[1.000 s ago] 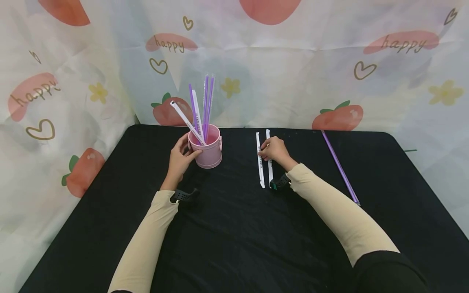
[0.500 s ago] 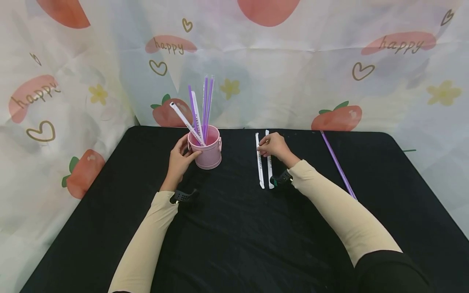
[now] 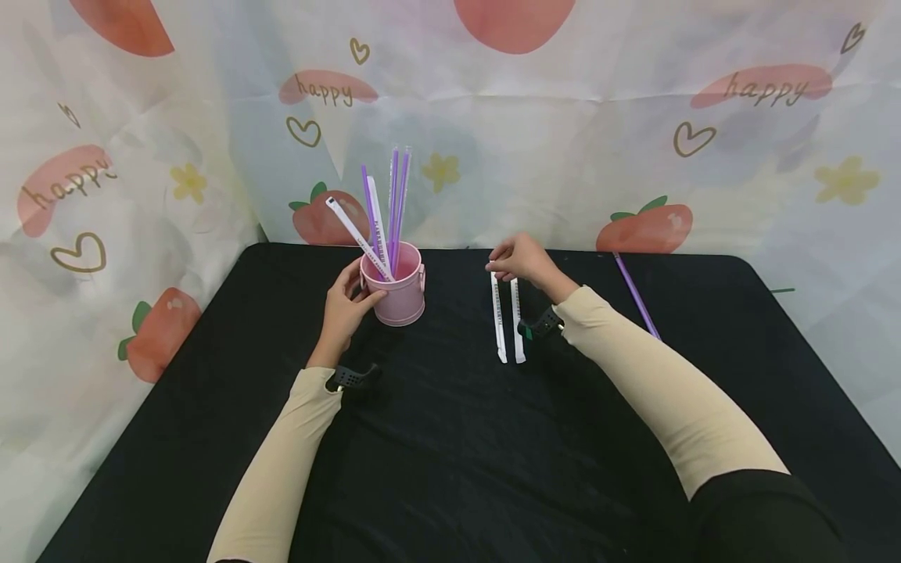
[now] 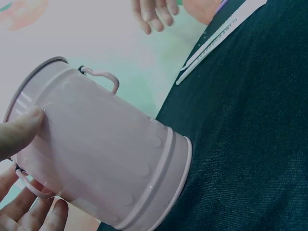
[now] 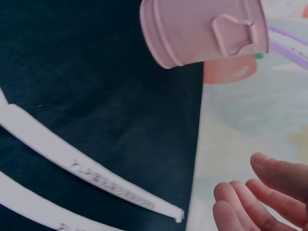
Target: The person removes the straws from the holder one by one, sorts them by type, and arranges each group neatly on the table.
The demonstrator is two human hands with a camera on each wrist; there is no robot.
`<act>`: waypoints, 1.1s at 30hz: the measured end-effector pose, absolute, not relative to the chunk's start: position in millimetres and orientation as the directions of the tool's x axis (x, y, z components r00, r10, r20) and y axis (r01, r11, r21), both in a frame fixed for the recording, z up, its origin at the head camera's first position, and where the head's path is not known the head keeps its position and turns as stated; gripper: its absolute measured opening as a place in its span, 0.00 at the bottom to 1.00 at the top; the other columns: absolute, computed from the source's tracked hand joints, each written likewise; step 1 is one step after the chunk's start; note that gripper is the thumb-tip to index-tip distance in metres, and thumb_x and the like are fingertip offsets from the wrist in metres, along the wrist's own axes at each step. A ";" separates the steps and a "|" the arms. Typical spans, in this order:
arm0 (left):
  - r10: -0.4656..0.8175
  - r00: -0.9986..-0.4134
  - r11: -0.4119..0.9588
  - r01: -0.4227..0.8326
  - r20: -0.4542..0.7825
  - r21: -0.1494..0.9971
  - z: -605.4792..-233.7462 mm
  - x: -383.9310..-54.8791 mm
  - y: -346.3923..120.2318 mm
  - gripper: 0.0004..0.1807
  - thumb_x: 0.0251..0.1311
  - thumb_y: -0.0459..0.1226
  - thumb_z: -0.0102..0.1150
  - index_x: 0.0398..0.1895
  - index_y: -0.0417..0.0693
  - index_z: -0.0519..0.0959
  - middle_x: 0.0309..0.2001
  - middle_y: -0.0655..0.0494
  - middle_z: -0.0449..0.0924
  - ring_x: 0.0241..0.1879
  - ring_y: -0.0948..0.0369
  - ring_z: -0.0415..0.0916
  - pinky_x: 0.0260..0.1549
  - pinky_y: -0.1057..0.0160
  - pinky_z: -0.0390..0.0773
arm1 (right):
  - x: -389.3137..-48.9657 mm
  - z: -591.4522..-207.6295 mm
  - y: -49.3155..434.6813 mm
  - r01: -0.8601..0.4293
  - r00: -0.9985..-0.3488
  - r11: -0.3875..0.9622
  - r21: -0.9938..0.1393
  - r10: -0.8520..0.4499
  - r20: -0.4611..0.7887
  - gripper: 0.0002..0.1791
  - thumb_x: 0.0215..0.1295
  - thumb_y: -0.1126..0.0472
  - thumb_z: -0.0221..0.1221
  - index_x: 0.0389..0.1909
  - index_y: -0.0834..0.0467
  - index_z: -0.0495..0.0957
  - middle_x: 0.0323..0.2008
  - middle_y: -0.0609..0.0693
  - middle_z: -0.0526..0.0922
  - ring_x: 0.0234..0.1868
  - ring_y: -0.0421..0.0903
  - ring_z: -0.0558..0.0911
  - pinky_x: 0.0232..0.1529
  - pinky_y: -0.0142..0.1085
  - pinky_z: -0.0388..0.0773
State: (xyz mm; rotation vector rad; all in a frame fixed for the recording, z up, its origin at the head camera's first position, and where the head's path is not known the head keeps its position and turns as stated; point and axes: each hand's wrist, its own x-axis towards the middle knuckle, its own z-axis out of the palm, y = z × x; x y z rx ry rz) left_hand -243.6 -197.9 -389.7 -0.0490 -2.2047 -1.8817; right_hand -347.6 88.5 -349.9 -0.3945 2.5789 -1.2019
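Touching the left fingers (image 3: 348, 277) and standing just to their right on the worktop (image 3: 450, 422) is a bucket (image 3: 403, 303), with several straws (image 3: 378, 223) leaning inside it. Well to its right, two separate straws (image 3: 498, 320) lie side by side on the worktop, running from beneath the right fingers (image 3: 507, 253) towards the near side. Farther right of those fingers another straw (image 3: 637, 295) lies aslant, its near end hidden by the right sleeve (image 3: 672, 391), and a backdrop (image 3: 535, 164) hangs behind everything.
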 end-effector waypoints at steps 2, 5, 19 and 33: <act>-0.131 -0.970 0.165 0.183 0.206 0.969 -389.9 -243.7 -198.2 0.37 0.55 0.29 0.63 0.69 0.38 0.59 0.69 0.41 0.61 0.69 0.49 0.59 0.67 0.49 0.62 | -347.8 -342.3 85.5 -0.136 -0.924 0.616 -0.776 -0.361 -0.124 0.15 0.61 0.66 0.60 0.46 0.71 0.76 0.45 0.68 0.81 0.25 0.37 0.81 0.33 0.32 0.84; -0.133 -0.971 0.162 0.178 0.200 0.971 -390.2 -244.1 -198.6 0.38 0.55 0.29 0.63 0.69 0.39 0.59 0.69 0.42 0.61 0.69 0.50 0.59 0.67 0.49 0.62 | -347.8 -332.1 80.4 -0.151 -0.922 0.612 -0.776 -0.371 -0.113 0.15 0.60 0.65 0.61 0.45 0.70 0.76 0.45 0.67 0.81 0.24 0.34 0.80 0.31 0.31 0.83; -0.124 -0.970 0.152 0.191 0.211 0.970 -388.7 -244.5 -199.4 0.38 0.55 0.28 0.62 0.69 0.38 0.58 0.69 0.41 0.60 0.70 0.49 0.58 0.68 0.48 0.61 | -344.5 -292.1 60.1 -0.263 -0.896 0.607 -0.749 -0.443 -0.044 0.17 0.60 0.63 0.62 0.48 0.67 0.78 0.45 0.65 0.83 0.27 0.37 0.82 0.34 0.31 0.83; -0.127 -0.970 0.143 0.190 0.209 0.971 -391.9 -246.5 -200.4 0.38 0.54 0.27 0.62 0.68 0.37 0.59 0.69 0.41 0.60 0.69 0.49 0.58 0.68 0.48 0.60 | -347.1 -264.6 35.5 -0.318 -0.858 0.604 -0.731 -0.511 -0.049 0.17 0.59 0.61 0.62 0.47 0.65 0.79 0.45 0.62 0.84 0.31 0.38 0.83 0.38 0.32 0.83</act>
